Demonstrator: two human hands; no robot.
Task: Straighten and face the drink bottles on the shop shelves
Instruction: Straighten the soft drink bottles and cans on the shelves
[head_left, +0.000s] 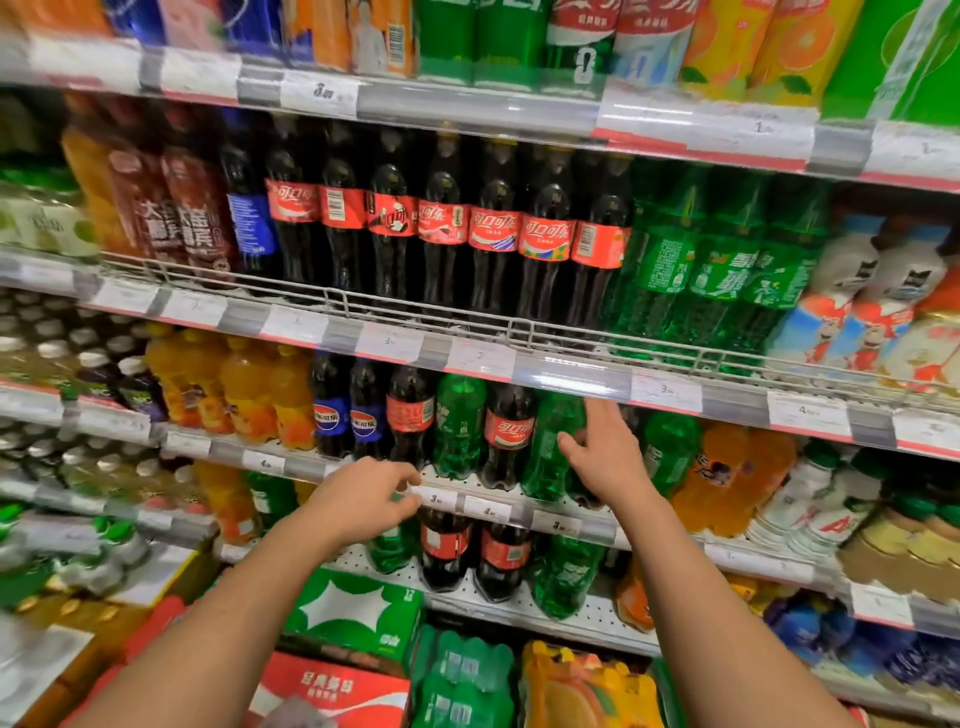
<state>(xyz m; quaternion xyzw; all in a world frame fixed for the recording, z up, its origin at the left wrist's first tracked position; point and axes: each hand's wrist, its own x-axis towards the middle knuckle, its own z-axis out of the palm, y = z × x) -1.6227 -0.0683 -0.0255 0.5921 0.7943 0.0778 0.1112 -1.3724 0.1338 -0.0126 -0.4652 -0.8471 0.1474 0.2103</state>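
Both hands were raised to the third shelf (467, 480) down, at the centre of the frame. The right hand (605, 447) was spread with straight, relaxed fingers (571, 444), held against the side of a green bottle (550, 447) that stood upright just left of it; whether the fingertips actually touched the plastic was hard to tell through the blur. The left hand (366, 499) hung lower and further left, in front of the price strip (436, 499) on the shelf edge, its fingers loosely curled and holding nothing.

The bottles in hand's reach stood in a row with their long axes vertical: a cola bottle (509, 436) just left of the green one showed its red label to the front, while another cola bottle (410, 415) further left showed a barcode side. The green bottle lay directly ahead of the right hand's fingers, so the right hand was clearly the nearer one; the likely next move was a twist about the bottle's upright axis to bring its label forward. The left hand sat nearest the barcode-facing cola.
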